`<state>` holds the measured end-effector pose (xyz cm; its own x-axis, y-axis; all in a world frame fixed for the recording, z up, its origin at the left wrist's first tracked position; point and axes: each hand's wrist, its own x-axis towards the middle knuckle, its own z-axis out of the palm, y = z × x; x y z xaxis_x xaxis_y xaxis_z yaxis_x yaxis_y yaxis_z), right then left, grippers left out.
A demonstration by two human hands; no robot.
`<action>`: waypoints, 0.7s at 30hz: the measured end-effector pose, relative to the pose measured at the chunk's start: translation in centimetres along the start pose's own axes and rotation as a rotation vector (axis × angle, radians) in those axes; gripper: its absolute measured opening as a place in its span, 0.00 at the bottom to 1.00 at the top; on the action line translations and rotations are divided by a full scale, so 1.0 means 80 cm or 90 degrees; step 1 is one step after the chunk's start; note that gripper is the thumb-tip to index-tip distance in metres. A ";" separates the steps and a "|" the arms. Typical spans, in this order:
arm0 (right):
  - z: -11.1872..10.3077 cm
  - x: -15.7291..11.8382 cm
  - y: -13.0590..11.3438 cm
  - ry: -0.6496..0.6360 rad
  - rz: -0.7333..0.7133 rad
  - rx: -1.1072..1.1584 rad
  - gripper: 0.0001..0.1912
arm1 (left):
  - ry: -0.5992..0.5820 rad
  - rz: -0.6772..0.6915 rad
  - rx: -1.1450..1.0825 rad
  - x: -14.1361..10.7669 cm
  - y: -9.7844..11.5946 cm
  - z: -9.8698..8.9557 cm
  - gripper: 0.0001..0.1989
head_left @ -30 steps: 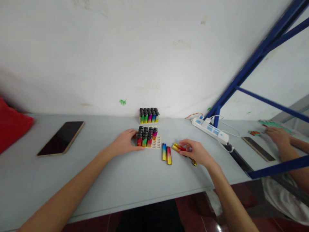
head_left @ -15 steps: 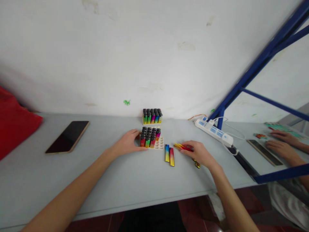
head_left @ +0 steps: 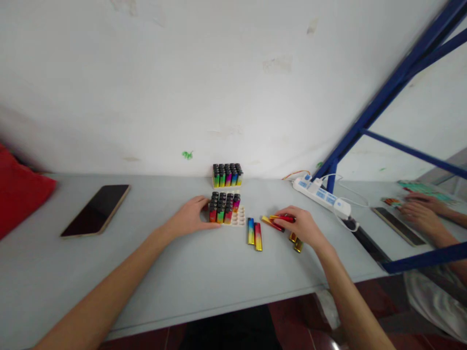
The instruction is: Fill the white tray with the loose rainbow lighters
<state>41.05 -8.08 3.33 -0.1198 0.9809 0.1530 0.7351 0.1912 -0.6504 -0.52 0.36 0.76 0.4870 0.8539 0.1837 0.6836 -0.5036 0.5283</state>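
Note:
My left hand [head_left: 193,215] curves round the left side of a white slotted tray [head_left: 239,218], thumb at its front corner. Several black-topped lighters [head_left: 221,209] stand in it, mostly on the left; slots on the right are bare. My right hand [head_left: 296,224] pinches a shiny red-and-yellow lighter [head_left: 286,218], partly hidden by the fingers. Another red-and-yellow lighter [head_left: 272,223] lies just under the fingertips. Between tray and right hand lie a blue-and-yellow lighter [head_left: 251,231] and a pink-and-yellow lighter [head_left: 258,236]. Gold ends of lighters [head_left: 298,245] show below my right palm. No black tops show on the lying ones.
A second full block of lighters [head_left: 227,176] stands by the wall. A phone [head_left: 97,210] and red cloth [head_left: 22,187] are on the left. Right are a power strip [head_left: 321,197] with cables and a blue metal frame [head_left: 350,136]; beyond it, another person's hands [head_left: 419,214] are working.
My right hand has shifted slightly; the two red-and-yellow lighters at its fingertips now show apart. More of the gold ends below the palm is visible. My left hand stays at the tray.

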 end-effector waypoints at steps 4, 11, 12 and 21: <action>0.005 0.007 -0.015 0.069 0.057 0.230 0.24 | 0.002 0.000 0.000 0.000 -0.004 0.002 0.35; 0.034 0.057 -0.078 0.074 0.105 0.603 0.26 | 0.016 0.012 -0.005 0.000 -0.006 0.002 0.33; 0.039 0.065 -0.085 0.061 0.111 0.633 0.26 | 0.014 0.012 -0.005 -0.001 -0.006 0.002 0.34; 0.078 0.105 -0.087 0.031 0.119 0.664 0.24 | 0.005 0.006 -0.011 -0.005 -0.003 0.002 0.34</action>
<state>30.77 -0.95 4.49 -0.0197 0.9998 -0.0013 -0.1995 -0.0052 -0.9799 -0.80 0.11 0.44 0.4891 0.8502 0.1947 0.6698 -0.5091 0.5405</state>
